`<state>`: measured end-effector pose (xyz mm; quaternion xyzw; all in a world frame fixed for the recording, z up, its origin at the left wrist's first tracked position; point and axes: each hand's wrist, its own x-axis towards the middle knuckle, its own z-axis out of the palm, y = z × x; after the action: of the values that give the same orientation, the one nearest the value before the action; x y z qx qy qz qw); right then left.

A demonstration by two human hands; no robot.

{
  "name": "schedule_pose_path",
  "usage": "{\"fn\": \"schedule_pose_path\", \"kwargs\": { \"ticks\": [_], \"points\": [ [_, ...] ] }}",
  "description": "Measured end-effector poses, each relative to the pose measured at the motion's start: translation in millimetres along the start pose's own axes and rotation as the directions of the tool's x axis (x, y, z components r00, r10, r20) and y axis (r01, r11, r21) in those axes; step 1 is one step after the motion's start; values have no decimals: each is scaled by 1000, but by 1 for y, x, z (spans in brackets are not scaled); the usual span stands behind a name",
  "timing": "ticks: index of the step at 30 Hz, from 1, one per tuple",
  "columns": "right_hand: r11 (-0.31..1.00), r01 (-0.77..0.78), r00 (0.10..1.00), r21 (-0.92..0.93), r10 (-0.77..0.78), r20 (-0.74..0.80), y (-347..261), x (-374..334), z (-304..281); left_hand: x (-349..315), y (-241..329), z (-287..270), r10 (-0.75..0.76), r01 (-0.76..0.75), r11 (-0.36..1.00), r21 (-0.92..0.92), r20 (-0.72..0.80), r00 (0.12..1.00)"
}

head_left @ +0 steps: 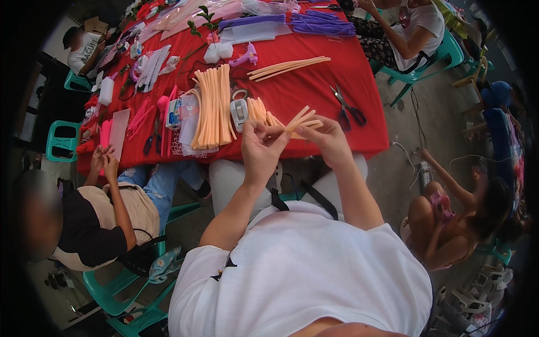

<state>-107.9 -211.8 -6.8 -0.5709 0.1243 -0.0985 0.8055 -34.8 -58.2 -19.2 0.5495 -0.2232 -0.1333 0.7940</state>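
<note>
My left hand point(263, 147) and my right hand point(332, 144) meet at the near edge of the red-covered table. Between them is a small bunch of peach pipe cleaners point(302, 119), its ends fanned up and to the right. The left fingers pinch the lower end, while the right thumb and fingers close on the stems from the side. Just beyond my left hand lie shorter peach pieces point(258, 109) and a white-and-grey tape dispenser point(238, 115). Left of these is a thick pile of long peach pipe cleaners point(212, 106). Several loose ones point(289, 68) rest farther back.
Scissors with dark handles point(347, 106) lie partly open to the right. Farther off are a pink glue gun point(247, 56) and purple pipe cleaners point(321, 23). A co-worker's hands point(104, 160) are at the table on my left. Another person point(449, 219) crouches at right.
</note>
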Motion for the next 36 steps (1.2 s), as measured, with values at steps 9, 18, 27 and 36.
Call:
{"fn": "schedule_pose_path", "kwargs": {
  "ticks": [9, 18, 27, 36],
  "points": [
    [995, 31, 1000, 92, -31, 1, -1, 0, 2, 3, 4, -5, -233, 236, 964, -126, 38, 972],
    [985, 142, 990, 98, -139, -37, -3, 2, -1, 3, 3, -7, -336, 347, 915, -206, 87, 938],
    [997, -1, 1000, 71, 2, -7, -12, 5, -8, 2, -1, -11, -397, 410, 896, -170, 107, 912],
    [998, 43, 991, 36, -38, -128, 11, 14, -17, 6, -24, -16, -426, 429, 895, -127, 49, 903]
  ]
}}
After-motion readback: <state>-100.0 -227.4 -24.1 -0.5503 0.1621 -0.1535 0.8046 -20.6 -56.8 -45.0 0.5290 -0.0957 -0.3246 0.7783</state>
